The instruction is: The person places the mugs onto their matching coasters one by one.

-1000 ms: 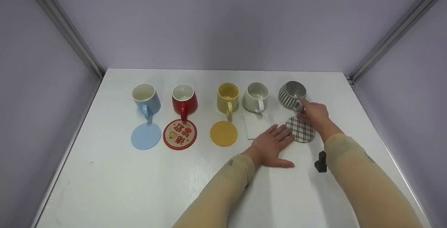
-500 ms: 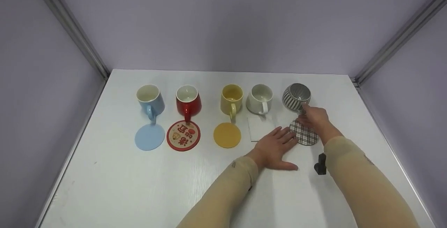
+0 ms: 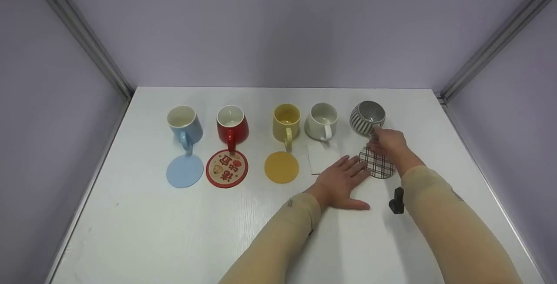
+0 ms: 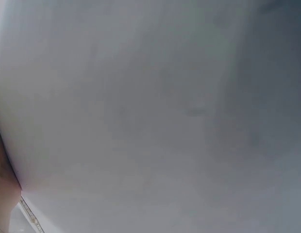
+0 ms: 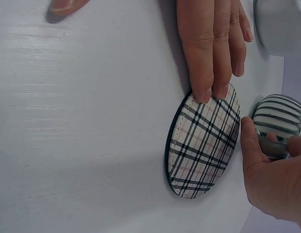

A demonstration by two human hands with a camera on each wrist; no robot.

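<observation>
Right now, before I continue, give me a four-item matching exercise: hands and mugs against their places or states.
1. Left hand
2. Blue mug
3. Right hand
4. Yellow mug

A. Pinching the striped mug by its handle
B. Between the red mug and white mug
C. Straight fingers touching the plaid coaster
D. Leftmost mug, head view

Pairs: 1-C, 2-D, 3-A, 4-B

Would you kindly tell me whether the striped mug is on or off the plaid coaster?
Off. The striped mug stands beyond the plaid coaster; the right wrist view shows white table between them.
</observation>
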